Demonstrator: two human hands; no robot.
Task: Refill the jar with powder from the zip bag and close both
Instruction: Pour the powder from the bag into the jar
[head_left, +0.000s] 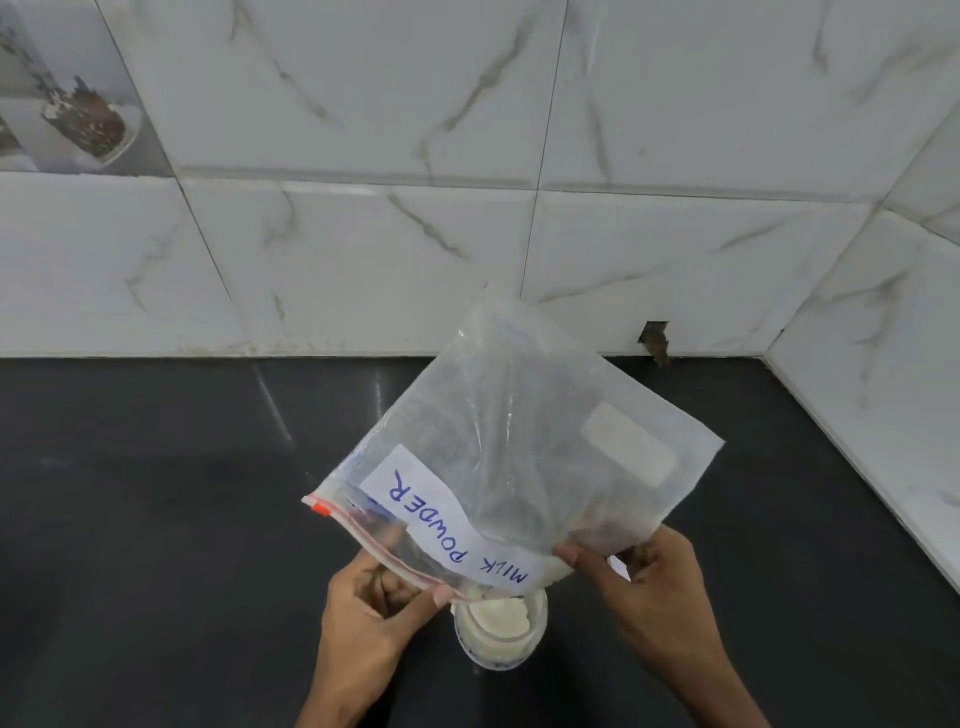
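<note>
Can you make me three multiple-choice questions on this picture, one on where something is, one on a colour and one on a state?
1. Where is the jar?
A. under the mouth of the zip bag
B. against the wall
C. in the corner

2. What colour is the writing on the bag's label?
A. red
B. blue
C. green

3. How is the bag held?
A. lying flat
B. upright and sealed
C. tipped over the jar by the left hand and right hand

Answers: A, the jar stands directly below the bag's lower edge; B, "MILK POWDER" is in blue ink; C, both hands grip it, mouth down.
</note>
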